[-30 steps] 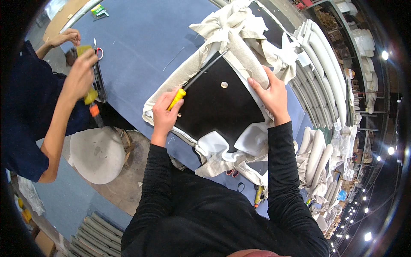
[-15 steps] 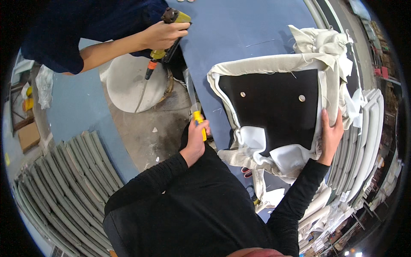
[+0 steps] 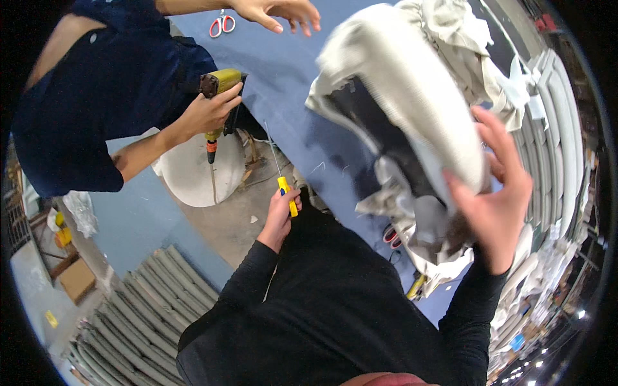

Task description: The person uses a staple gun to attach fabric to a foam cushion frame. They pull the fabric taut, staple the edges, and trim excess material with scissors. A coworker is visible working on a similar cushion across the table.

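My left hand point(image 3: 280, 215) is closed around the yellow handle of a flat-bladed tool point(image 3: 284, 192), its long thin metal blade pointing up and away. To the right, my right hand point(image 3: 496, 193) grips the edge of a cushion panel point(image 3: 418, 83) covered in cream fabric. The panel stands tilted up off the blue table point(image 3: 290, 83). Part of its black underside shows, and loose fabric and white lining hang from its near end. Motion blurs the panel and my right hand.
Across the table, a co-worker's hand point(image 3: 215, 109) holds a yellow-green air stapler point(image 3: 222, 82); their other hand point(image 3: 277, 13) reaches over the table. Red-handled scissors point(image 3: 222, 26) lie at the far edge. Grey padded panels point(image 3: 148, 296) stack at lower left, more point(image 3: 557, 154) at right.
My right hand has lifted and tilted the cushion panel from lying flat, black side up. My left hand keeps the tool, its blade now turned edge-on. The co-worker's stapler moved nearer and left.
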The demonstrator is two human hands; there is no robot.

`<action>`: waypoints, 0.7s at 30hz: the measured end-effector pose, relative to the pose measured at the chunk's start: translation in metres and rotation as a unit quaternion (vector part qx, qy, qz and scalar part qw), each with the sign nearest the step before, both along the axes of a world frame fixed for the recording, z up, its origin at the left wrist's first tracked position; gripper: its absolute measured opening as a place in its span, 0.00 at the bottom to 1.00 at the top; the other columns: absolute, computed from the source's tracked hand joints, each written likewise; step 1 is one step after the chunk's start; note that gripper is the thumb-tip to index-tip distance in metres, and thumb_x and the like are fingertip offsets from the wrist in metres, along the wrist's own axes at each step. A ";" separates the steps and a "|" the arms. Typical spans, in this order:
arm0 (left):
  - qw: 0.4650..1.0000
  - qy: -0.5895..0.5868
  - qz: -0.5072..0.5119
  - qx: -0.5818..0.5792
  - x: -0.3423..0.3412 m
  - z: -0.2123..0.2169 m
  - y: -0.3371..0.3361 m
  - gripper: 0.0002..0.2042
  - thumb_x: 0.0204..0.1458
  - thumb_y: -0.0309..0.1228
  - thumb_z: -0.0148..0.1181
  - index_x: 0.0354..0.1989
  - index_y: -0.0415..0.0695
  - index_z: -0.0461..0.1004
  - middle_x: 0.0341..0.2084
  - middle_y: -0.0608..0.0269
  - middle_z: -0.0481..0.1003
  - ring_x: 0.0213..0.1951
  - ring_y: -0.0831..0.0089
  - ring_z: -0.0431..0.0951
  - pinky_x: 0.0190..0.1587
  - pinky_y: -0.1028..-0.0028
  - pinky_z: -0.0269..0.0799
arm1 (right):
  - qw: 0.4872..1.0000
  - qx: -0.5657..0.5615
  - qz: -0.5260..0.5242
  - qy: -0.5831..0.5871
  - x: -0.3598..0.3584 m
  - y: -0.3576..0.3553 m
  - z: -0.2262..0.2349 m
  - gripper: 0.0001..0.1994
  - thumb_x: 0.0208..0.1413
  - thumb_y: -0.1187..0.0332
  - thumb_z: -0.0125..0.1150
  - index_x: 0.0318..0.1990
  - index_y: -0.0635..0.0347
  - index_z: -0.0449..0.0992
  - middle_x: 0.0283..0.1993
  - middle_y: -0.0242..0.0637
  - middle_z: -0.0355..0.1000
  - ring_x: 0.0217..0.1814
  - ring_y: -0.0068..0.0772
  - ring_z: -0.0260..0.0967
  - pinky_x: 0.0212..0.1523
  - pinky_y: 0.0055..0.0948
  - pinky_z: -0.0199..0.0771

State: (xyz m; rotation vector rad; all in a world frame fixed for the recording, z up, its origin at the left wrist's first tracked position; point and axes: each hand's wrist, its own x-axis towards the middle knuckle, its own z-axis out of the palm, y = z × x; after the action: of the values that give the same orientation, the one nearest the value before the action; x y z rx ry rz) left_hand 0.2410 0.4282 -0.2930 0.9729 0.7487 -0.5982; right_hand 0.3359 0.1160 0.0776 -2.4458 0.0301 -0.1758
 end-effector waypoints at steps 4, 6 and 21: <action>0.996 0.059 0.070 -0.019 0.008 0.003 0.007 0.06 0.66 0.31 0.62 0.43 0.49 0.70 0.27 0.68 0.72 0.29 0.72 0.74 0.34 0.69 0.73 | 0.989 -0.130 0.075 0.013 -0.042 0.049 -0.043 0.46 0.29 0.71 0.78 0.68 0.39 0.80 0.57 0.37 0.77 0.47 0.45 0.80 0.49 0.38 0.83; 0.991 0.087 0.094 -0.024 0.008 0.002 0.008 0.06 0.66 0.31 0.62 0.43 0.48 0.70 0.28 0.67 0.73 0.29 0.71 0.75 0.34 0.68 0.74 | 0.986 -0.118 0.104 0.053 -0.054 0.070 -0.064 0.48 0.28 0.70 0.78 0.69 0.37 0.79 0.58 0.35 0.74 0.50 0.44 0.75 0.47 0.38 0.81; 0.995 0.077 0.032 -0.045 -0.003 0.012 0.001 0.08 0.65 0.32 0.63 0.40 0.46 0.70 0.25 0.65 0.73 0.28 0.70 0.74 0.34 0.68 0.73 | 0.997 0.023 0.069 -0.040 0.175 -0.045 -0.020 0.35 0.45 0.70 0.73 0.67 0.63 0.80 0.54 0.45 0.87 0.49 0.25 0.82 0.55 0.28 0.79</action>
State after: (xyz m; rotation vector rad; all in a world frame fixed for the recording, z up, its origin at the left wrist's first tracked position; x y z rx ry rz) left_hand 0.2384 0.4294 -0.2812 0.8224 0.8793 -0.6499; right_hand 0.5108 0.0707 0.0573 -2.3826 -0.1680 -0.2081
